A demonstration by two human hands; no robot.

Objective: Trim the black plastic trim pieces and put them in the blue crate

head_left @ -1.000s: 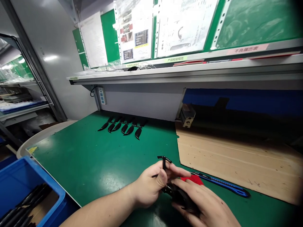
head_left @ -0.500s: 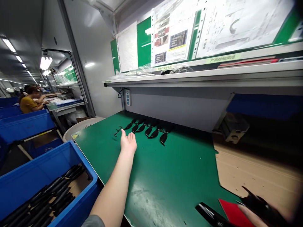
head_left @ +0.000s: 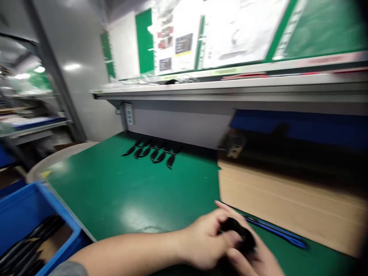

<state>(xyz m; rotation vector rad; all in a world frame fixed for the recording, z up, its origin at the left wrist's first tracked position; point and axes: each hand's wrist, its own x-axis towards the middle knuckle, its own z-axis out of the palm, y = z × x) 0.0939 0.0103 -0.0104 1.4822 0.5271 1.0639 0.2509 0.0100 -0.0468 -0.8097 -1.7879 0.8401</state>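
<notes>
Both hands meet low at the right of the green-topped table, closed on a black plastic part (head_left: 240, 234). My left hand (head_left: 202, 241) reaches across from the left, its thumb and fingers on the part's near side. On the other side is my right hand (head_left: 263, 255), its thumb close to the left thumb. The fingers cover much of the part, and motion blur hides its exact kind. A slim blue-handled tool (head_left: 287, 234) lies on the table just beyond my right hand.
Several black curved parts (head_left: 155, 153) lie in a row at the table's back. Brown cardboard (head_left: 276, 195) covers the right side, under a shelf (head_left: 201, 87). At left stand a blue bin (head_left: 67, 218) holding black parts and a round pale container (head_left: 37, 165).
My left hand has come back from the far left of the table to join my right hand at the black part. The thin black piece in the air is gone. The view has turned right.
</notes>
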